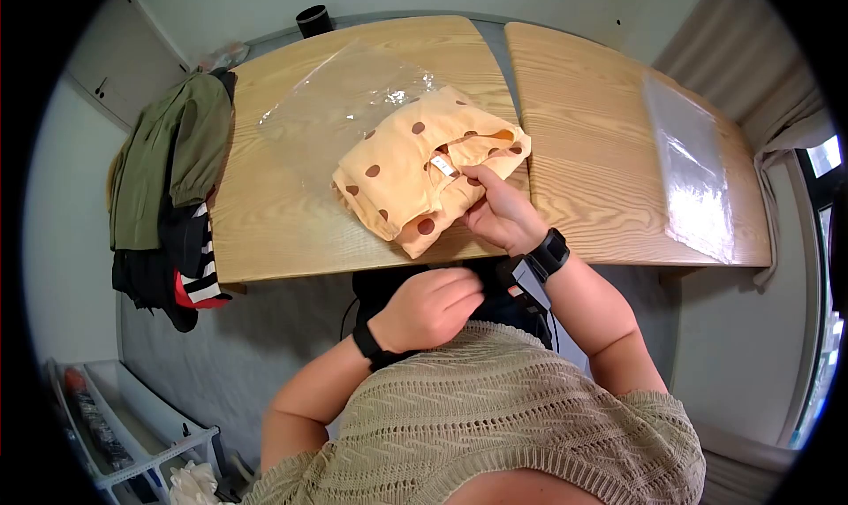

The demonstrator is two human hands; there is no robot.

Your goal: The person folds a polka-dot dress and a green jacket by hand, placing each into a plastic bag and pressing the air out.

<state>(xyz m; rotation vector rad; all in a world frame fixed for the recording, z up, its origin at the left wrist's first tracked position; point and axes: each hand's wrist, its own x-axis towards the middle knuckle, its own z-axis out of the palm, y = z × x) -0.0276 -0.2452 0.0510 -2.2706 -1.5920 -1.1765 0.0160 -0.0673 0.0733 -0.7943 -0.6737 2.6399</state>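
A folded yellow garment with brown dots (397, 156) lies at the middle front of the left table, a white label (442, 165) showing at its neckline. My right hand (503, 212) grips the garment's right front edge, thumb on top. Near my body, in front of the table edge, my left hand (431, 309) has its fingers curled together, slightly blurred; whether anything is between them is hidden. Behind and partly beneath the garment, a clear plastic bag (331, 98) lies flat on the wood.
Clothes, among them a green jacket (146, 165), hang over the left table's left side. Clear plastic bags (693, 169) lie on the right table (592, 143). A black bin (314, 21) stands behind. At lower left is a divided container (155, 459). A gap separates the tables.
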